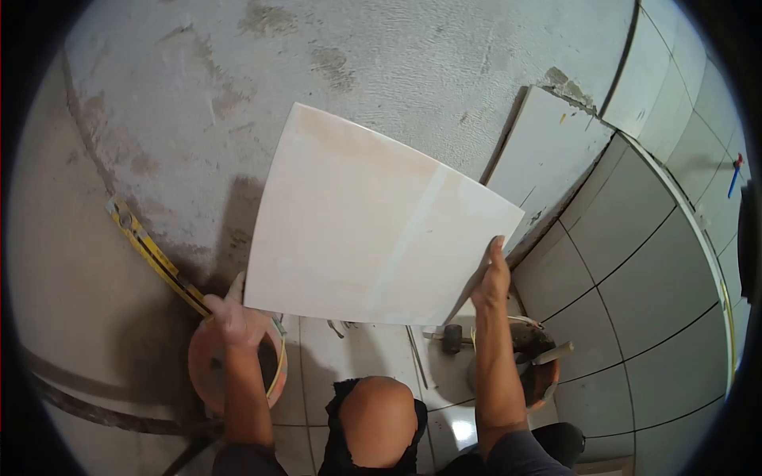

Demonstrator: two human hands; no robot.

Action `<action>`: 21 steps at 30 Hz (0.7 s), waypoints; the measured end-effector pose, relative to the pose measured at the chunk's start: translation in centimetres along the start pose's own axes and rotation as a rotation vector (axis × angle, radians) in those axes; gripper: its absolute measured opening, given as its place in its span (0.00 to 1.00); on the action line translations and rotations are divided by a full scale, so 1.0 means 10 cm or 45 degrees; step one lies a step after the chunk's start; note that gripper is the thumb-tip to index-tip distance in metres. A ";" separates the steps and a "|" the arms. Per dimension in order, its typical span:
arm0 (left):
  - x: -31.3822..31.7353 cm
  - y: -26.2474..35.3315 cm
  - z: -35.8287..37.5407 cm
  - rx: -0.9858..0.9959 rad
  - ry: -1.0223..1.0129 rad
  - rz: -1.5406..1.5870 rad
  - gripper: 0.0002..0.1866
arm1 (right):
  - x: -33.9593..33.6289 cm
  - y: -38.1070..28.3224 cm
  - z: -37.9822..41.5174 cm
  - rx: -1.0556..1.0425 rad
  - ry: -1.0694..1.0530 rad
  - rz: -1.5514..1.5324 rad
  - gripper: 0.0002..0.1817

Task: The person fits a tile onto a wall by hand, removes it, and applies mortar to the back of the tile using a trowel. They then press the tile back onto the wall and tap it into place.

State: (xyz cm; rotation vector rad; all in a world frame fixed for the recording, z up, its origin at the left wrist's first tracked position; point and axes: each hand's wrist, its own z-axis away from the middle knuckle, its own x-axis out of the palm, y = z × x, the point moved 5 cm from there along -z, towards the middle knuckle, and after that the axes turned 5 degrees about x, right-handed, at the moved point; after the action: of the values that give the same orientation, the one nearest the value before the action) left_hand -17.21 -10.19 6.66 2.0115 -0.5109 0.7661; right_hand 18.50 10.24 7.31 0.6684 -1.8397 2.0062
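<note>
A large pale tile is held up in front of me, tilted, with a faint lighter stripe across its face. My left hand grips its lower left corner. On the right edge, my right hand is closed with the thumb over the front; its other fingers are hidden behind the tile. Under my left hand stands an orange bucket. Below my right forearm is a second bucket with a wooden-handled tool in it.
A yellow spirit level leans at the left. A black-headed mallet lies on the tiled floor by the right bucket. Ahead is a rough grey plastered wall with one fitted tile piece. A tiled wall rises at the right.
</note>
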 end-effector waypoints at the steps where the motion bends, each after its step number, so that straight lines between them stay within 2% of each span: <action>1: 0.07 -0.01 -0.01 -0.013 -0.023 -0.014 0.55 | 0.04 0.10 0.01 -0.004 -0.012 -0.062 0.36; 3: 0.31 -0.11 -0.04 0.056 -0.198 0.132 0.58 | 0.07 0.34 0.03 -0.035 -0.025 -0.199 0.36; 5: 0.31 -0.35 -0.04 0.048 -0.187 0.034 0.60 | 0.04 0.61 0.03 0.006 0.009 -0.287 0.35; 7: 0.25 -0.53 -0.01 0.146 0.044 -0.124 0.54 | 0.06 0.83 0.06 0.049 0.013 -0.354 0.36; 8: 0.31 -0.59 0.00 0.126 0.036 -0.118 0.54 | 0.06 0.89 0.10 0.042 0.035 -0.356 0.36; 10: 0.38 -0.56 -0.01 0.166 0.272 -0.228 0.45 | 0.16 1.00 0.18 0.118 -0.032 -0.413 0.36; 11: 0.43 -0.55 0.00 0.167 0.266 -0.234 0.45 | 0.19 1.07 0.23 0.116 -0.034 -0.422 0.36; 13: 0.46 -0.52 -0.03 0.187 0.381 -0.277 0.39 | 0.24 1.30 0.33 0.269 -0.163 -0.590 0.36; 17: 0.44 -0.42 0.05 0.165 0.503 -0.324 0.38 | 0.28 1.64 0.54 0.384 -0.209 -0.699 0.36; 20: 0.44 -0.38 0.18 0.190 0.778 -0.293 0.36 | 0.31 1.81 0.68 0.528 -0.244 -0.686 0.37; 21: 0.37 -0.35 0.19 0.189 0.780 -0.307 0.36 | 0.31 1.83 0.69 0.535 -0.244 -0.698 0.37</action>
State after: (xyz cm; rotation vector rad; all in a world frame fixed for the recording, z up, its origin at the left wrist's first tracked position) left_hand -11.73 -10.24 6.31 1.7976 0.1439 1.2252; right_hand 6.79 1.25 -5.90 1.3542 -1.1326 1.9907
